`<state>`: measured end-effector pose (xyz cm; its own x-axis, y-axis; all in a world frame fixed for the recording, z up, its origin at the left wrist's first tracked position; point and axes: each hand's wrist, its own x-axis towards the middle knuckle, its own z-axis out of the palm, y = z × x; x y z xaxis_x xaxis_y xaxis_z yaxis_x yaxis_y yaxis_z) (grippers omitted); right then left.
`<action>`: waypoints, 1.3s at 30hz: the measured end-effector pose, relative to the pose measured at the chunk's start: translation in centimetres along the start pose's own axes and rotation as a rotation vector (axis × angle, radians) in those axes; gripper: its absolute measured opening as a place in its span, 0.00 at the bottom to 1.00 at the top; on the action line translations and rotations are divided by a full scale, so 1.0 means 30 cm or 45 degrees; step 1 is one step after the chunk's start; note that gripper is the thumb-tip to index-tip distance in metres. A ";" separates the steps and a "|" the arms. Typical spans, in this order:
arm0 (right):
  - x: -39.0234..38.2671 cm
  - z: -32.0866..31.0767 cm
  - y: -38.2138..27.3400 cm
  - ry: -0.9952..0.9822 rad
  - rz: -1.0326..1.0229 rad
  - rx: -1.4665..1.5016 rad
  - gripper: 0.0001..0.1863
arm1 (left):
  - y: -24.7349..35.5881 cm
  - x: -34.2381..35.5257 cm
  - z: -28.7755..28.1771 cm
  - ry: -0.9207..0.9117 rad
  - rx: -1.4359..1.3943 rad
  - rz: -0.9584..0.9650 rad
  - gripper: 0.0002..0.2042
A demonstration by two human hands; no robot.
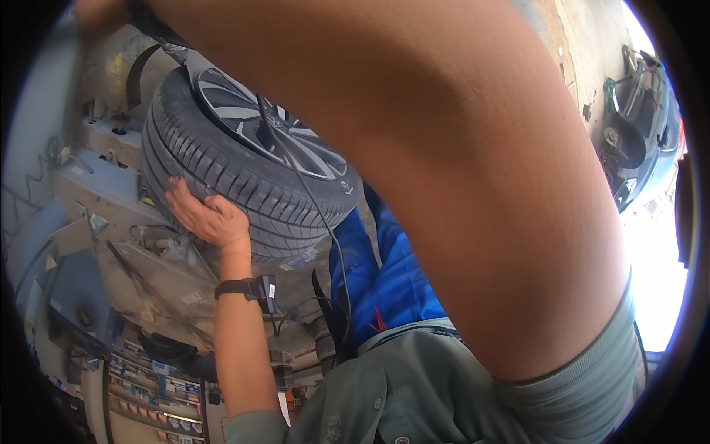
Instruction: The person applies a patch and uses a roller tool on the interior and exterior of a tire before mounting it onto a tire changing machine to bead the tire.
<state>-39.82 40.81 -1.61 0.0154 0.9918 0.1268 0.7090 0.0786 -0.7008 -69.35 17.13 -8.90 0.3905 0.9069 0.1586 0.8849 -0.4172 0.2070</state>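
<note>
A car wheel (314,152) with a black tire (222,174) and a dark, silver-edged alloy rim stands in front of me, tilted in this view. My left hand (207,218) lies against the tire's tread with its fingers stretched out. It holds nothing, and its wrist carries a black strap with a small black box (266,294). My right arm crosses over the wheel and hides part of the rim. At the upper left edge my right hand (103,15) shows only in part, blurred, and its fingers cannot be made out. A thin black cord (314,203) hangs across the wheel.
Grey-blue machine parts (107,166) stand left of the tire, with a worn metal plate (155,277) below them. Shelves (155,392) with many small boxes fill the lower left. A dark car (643,133) is at the far right.
</note>
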 end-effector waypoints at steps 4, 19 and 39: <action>0.031 -0.016 0.013 0.002 0.010 -0.038 0.11 | 0.013 -0.002 0.006 -0.014 -0.009 -0.040 0.30; 0.079 0.011 -0.020 -0.025 0.111 -0.375 0.12 | 0.028 -0.003 -0.046 -0.042 -0.070 -0.098 0.30; 0.132 -0.076 -0.048 -0.200 0.492 -0.586 0.13 | 0.077 0.103 -0.059 -0.119 -0.140 -0.092 0.29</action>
<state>-39.18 44.39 1.49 0.2522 0.9457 -0.2050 0.9048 -0.3056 -0.2966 -66.54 18.86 -6.22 0.3535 0.9341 0.0503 0.8803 -0.3504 0.3198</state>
